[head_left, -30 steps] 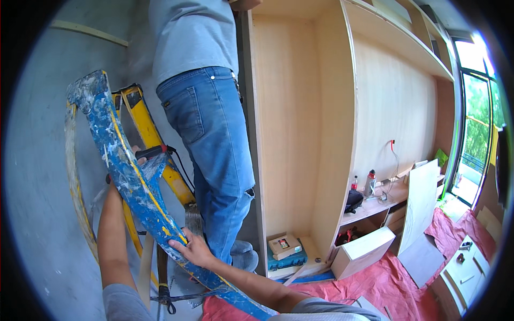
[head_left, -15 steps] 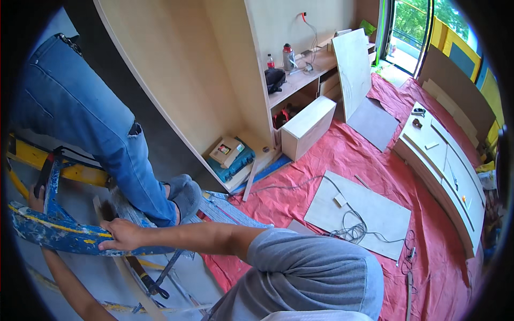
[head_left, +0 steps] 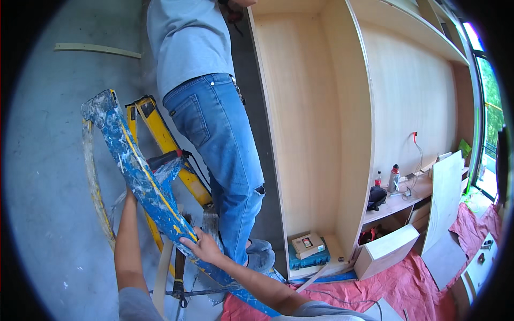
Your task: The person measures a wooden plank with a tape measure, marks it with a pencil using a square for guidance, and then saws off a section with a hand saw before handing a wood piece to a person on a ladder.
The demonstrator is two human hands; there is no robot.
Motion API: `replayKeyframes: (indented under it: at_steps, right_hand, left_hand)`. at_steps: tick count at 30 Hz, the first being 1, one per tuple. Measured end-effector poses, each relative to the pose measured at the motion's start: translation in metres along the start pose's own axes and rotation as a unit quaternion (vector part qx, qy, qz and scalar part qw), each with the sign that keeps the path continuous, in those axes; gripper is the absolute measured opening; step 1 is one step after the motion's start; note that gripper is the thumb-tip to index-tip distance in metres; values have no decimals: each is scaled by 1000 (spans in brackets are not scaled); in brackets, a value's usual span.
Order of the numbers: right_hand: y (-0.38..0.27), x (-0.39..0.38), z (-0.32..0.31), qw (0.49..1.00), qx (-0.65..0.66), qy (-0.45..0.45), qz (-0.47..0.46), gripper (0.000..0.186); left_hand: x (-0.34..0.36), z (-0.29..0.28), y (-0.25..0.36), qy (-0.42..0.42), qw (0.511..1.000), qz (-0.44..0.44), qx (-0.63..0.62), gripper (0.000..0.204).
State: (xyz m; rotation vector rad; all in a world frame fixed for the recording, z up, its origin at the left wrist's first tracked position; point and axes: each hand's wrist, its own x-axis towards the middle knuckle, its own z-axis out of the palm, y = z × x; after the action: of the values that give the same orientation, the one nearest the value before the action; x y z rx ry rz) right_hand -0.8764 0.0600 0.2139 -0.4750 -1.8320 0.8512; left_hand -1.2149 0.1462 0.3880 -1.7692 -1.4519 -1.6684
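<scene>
A paint-spattered blue ladder (head_left: 152, 179) with yellow streaks slants in front of me. My right hand (head_left: 205, 247) grips its near rail, thumb on top and fingers bent round the edge. My left hand (head_left: 131, 197) reaches up behind the same rail, which hides its fingers. Close above it, a tool with a black and red handle (head_left: 163, 159) rests on a blue crosspiece. Just beyond my right hand another person in blue jeans (head_left: 227, 160) stands in grey slippers on spattered footing. Below the rail hangs a brush-like tool with a dark handle (head_left: 179, 273).
Yellow ladder parts (head_left: 160, 128) stand behind the blue rail. A tall wooden cabinet (head_left: 300, 123) is on the right, with a teal case (head_left: 309, 259) and a box (head_left: 309, 246) inside. Red sheeting (head_left: 342, 294) covers the floor; a white drawer-like box (head_left: 386, 250) and leaning board (head_left: 444, 198) stand there.
My view has swung up and left, bringing in the other person's back and more of the ladder. My right hand stays on the rail; my left hand's fingers have gone out of sight.
</scene>
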Motion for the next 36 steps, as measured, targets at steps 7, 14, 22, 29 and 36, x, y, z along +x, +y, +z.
replayKeyframes:
  at_steps: [7, 14, 22, 29, 36]
  right_hand:
    - [12, 1, -18, 1000, -3, 20, -9, 50]
    - [3, 4, 4, 999, -35, 25, 5, 47]
    - [12, -47, -49, 973, -150, 109, -138, 60]
    - [126, -344, -167, 874, -244, -74, 414, 38]
    - [124, -616, -199, 699, -305, -79, 642, 35]
  left_hand:
    - [-96, 11, 150, 220, 908, -147, -324, 60]
    - [-125, 22, 177, 161, 945, -21, -285, 60]
    - [-126, 54, 165, 196, 980, -9, 4, 70]
    - [-117, 42, 158, 254, 967, -28, -10, 69]
    - [-160, 71, 207, 190, 979, -30, 65, 91]
